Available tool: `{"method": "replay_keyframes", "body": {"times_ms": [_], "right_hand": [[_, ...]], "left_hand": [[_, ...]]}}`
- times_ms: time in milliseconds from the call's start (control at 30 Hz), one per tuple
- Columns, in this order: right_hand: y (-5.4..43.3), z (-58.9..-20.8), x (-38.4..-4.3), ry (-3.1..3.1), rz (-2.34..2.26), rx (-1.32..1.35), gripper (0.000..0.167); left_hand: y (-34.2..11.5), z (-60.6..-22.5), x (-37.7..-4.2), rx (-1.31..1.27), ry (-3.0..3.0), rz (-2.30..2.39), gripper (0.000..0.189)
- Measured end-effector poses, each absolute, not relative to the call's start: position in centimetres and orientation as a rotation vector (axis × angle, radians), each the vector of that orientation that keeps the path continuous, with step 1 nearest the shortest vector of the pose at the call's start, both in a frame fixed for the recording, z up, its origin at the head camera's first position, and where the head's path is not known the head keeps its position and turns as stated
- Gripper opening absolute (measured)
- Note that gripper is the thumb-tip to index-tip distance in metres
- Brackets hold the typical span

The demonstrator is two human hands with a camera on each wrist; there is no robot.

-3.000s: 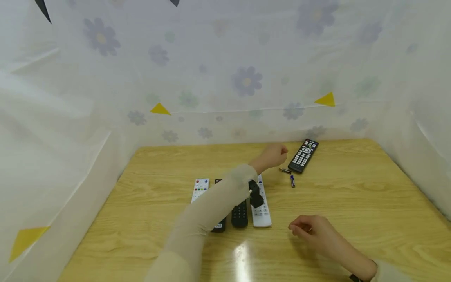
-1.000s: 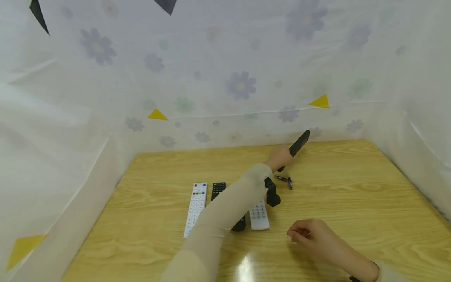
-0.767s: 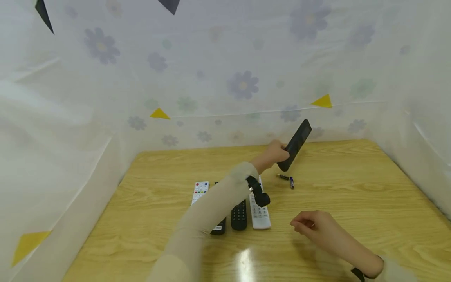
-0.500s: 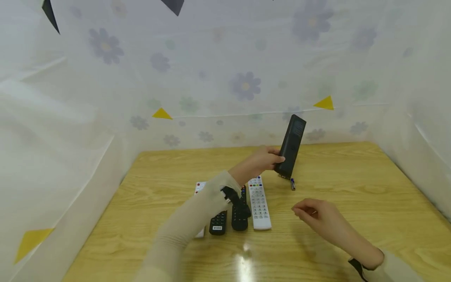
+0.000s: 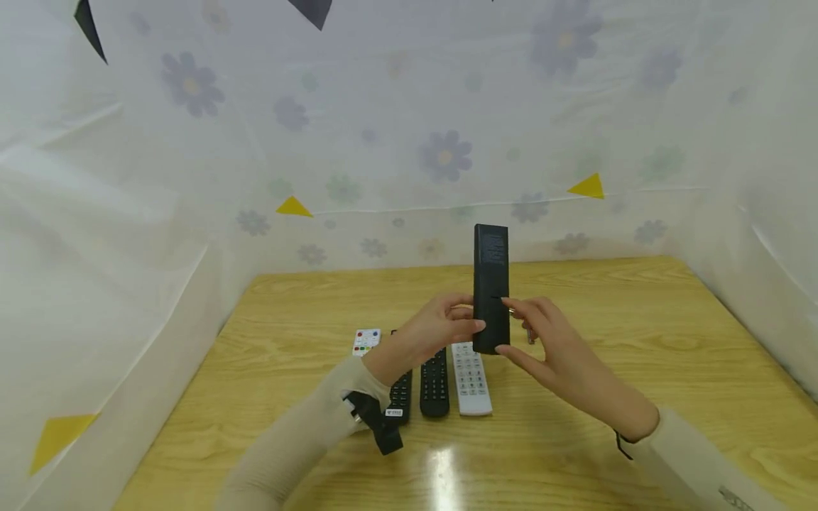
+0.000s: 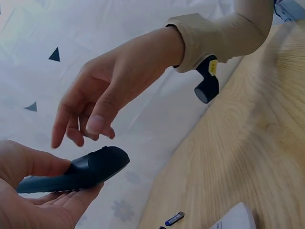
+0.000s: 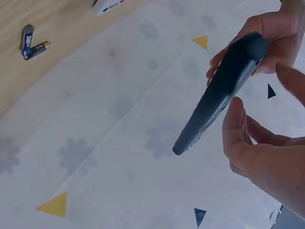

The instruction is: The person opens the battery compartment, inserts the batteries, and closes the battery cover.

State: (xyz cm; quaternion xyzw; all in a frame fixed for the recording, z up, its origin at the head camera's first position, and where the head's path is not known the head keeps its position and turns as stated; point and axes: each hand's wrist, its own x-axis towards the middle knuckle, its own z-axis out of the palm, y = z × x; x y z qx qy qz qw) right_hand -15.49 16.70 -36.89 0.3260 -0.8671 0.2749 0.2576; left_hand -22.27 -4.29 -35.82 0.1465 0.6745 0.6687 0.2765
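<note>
My left hand (image 5: 424, 332) grips a black remote control (image 5: 491, 277) upright above the middle of the table, thumb on its back and fingers beneath. Its plain back faces the head view; the buttons are turned away. My right hand (image 5: 556, 348) is just right of the remote's lower half, thumb and fingers spread. In the left wrist view, a gap separates the right hand's fingertips from the remote. Two small batteries lie on the table, one a blue battery (image 7: 27, 38) and the other a dark battery (image 7: 37, 50), touching or nearly so in the right wrist view.
A row of remotes lies below the hands: a white remote (image 5: 471, 383), a black remote (image 5: 434, 387), another black remote (image 5: 401, 394), and a partly covered white remote (image 5: 366, 339). A flowered sheet (image 5: 383, 156) encloses the wooden table (image 5: 255, 341).
My left hand has picked up the black remote from the table's far right, turned its back towards me and brought it nearer. My right hand has risen towards it, fingers spreading.
</note>
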Motion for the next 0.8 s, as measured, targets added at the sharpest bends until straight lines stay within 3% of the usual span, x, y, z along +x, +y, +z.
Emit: {"method": "replay_keyframes", "body": {"times_ms": [200,800], "right_hand": [[16.2,-36.8,-16.2,-2.456,0.677,0.953,0.085],[13.2,-36.8,-16.4,-2.675,0.884,0.928,0.074]], "left_hand": [[-5.5,-36.7,-21.1,0.413,1.809,1.791,0.062],[-5.7,-38.3,-18.9,0.340,1.917,1.950,0.029]]}}
